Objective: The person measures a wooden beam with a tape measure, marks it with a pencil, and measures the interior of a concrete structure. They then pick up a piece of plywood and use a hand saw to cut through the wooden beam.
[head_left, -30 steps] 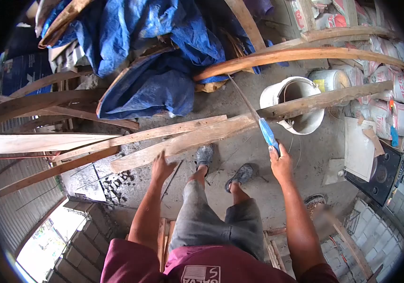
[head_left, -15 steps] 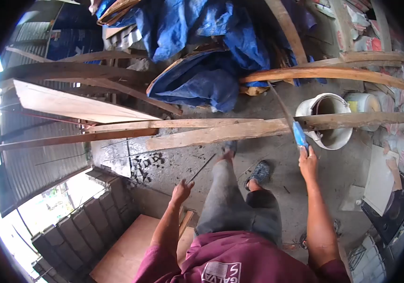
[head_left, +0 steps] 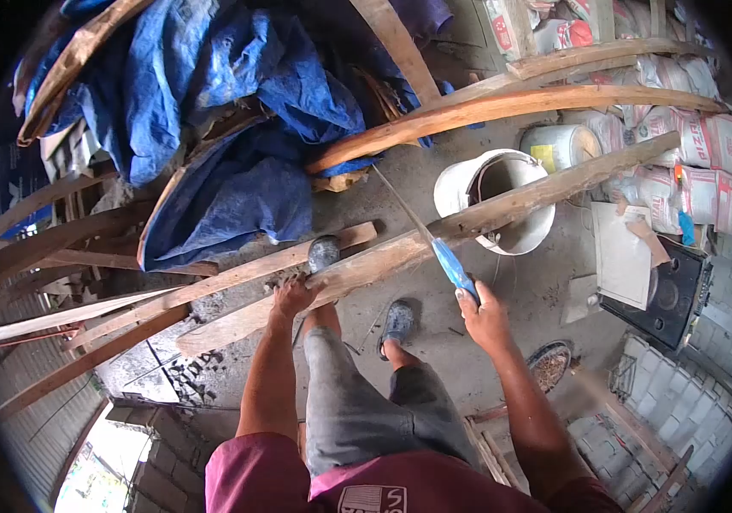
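My right hand [head_left: 483, 315] is wrapped round the blue handle [head_left: 451, 265] of a handsaw. The saw's narrow blade [head_left: 402, 203] points away from me and crosses a long wooden plank [head_left: 374, 262]. My left hand [head_left: 295, 297] grips that plank to the left of the saw, its fingers over the wood. A thinner plank [head_left: 238, 286] runs beside it on the far side. My left clog [head_left: 325, 253] shows between my hand and the saw, at the planks. Where the teeth meet the wood is too small to tell.
A white bucket [head_left: 449, 190] stands under the plank's right part, with a second bucket [head_left: 551, 147] behind it. Blue tarpaulin [head_left: 238, 205] and a curved timber [head_left: 502, 111] lie ahead. Printed sacks [head_left: 703, 141] are stacked right, near a black stove-like panel [head_left: 669, 291].
My left hand has moved forward from beside my leg onto the plank. My left foot has come forward to the planks. The view has turned, and the saw stays in my right hand.
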{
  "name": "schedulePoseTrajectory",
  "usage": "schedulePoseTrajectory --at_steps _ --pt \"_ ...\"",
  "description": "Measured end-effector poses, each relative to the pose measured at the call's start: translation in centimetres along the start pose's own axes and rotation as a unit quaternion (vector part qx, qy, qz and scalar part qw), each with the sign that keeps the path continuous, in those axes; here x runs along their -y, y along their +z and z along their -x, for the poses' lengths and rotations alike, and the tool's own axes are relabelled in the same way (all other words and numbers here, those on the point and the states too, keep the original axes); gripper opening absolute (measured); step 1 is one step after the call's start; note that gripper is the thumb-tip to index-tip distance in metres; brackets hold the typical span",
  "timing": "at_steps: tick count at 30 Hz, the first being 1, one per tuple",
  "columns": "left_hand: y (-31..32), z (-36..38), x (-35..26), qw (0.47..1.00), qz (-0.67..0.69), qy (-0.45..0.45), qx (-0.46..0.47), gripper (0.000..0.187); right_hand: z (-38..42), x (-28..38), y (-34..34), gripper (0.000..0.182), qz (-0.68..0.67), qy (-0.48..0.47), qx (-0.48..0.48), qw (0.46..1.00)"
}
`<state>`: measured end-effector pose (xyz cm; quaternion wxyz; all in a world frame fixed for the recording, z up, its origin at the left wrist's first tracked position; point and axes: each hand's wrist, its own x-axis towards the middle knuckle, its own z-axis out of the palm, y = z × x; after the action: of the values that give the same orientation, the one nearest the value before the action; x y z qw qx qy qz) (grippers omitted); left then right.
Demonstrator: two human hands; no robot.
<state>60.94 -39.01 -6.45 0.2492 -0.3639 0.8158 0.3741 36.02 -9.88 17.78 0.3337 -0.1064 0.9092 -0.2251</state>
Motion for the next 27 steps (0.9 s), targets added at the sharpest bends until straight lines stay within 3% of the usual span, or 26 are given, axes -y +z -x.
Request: schedulePoseTrajectory --at_steps 2,5,7,11,17,19,21,23,27 --pt "-0.3 -1.4 -0.3 0.998 -0.019 -0.043 0.047 0.096 -0.1 1.0 0.0 0.036 0.005 -0.056 -0.002 0.998" --pt "-2.1 -1.6 -0.9 0.994 -0.021 -0.055 0.097 0.105 -0.1 2.1 0.2 0.036 -0.074 0.027 0.042 0.996" --pt "-0.4 -2.1 0.4 0.988 0.004 -0.056 0.142 0.107 0.0 1.7 0.6 0.036 -0.037 -0.011 0.015 0.999" --pt "0.3 0.8 -1.1 0.992 -0.042 -0.057 0.102 0.108 0.7 1.3 1.2 0.037 0.028 -0.095 -0.048 0.994" --pt "1.0 0.4 -0.3 0.995 -0.052 -0.035 0.078 0.104 6.8 1.3 -1.3 0.038 0.04 -0.082 -0.041 0.995" --pt "1.2 0.5 -0.1 0.995 -0.056 -0.032 0.081 0.103 11.0 0.5 -3.7 0.039 0.083 -0.066 -0.046 0.993" --pt "0.9 0.2 -0.3 0.995 -0.061 -0.032 0.078 0.102 14.9 0.4 -6.5 0.041 0.032 0.031 -0.006 0.999" --pt "0.5 0.3 -0.6 0.994 -0.054 -0.033 0.089 0.104 16.5 1.1 -7.8 0.042 0.025 0.028 -0.004 0.999" --pt "0.8 0.2 -0.3 0.993 -0.053 -0.027 0.097 0.104 12.4 3.1 -5.0 0.042 0.054 0.042 -0.004 0.998"
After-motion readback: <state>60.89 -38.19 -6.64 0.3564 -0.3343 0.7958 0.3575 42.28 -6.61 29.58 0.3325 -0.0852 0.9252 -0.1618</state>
